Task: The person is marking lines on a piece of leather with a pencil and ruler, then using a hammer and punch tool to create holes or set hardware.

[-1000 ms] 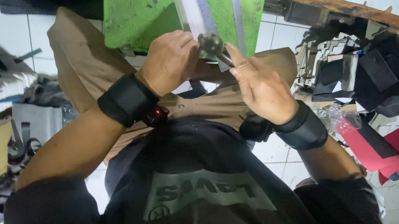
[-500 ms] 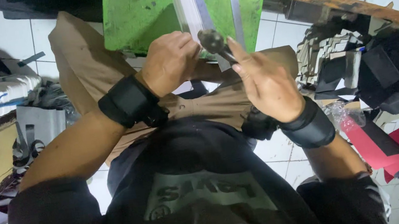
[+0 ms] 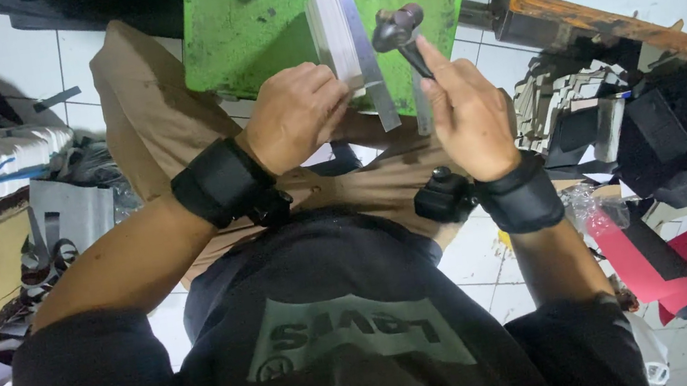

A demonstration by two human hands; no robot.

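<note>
The right hand (image 3: 466,116) has lifted one small dark hammer (image 3: 399,33), gripping its handle above the green mat (image 3: 247,35). The left hand (image 3: 295,114) is curling, pressing one white stack (image 3: 334,36) beside one steel ruler (image 3: 355,28).

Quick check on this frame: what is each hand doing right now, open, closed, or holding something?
Left hand: closed, fingers pressing on the white stack beside the steel ruler.
Right hand: closed on the small dark hammer, head raised over the green cutting mat.
</note>
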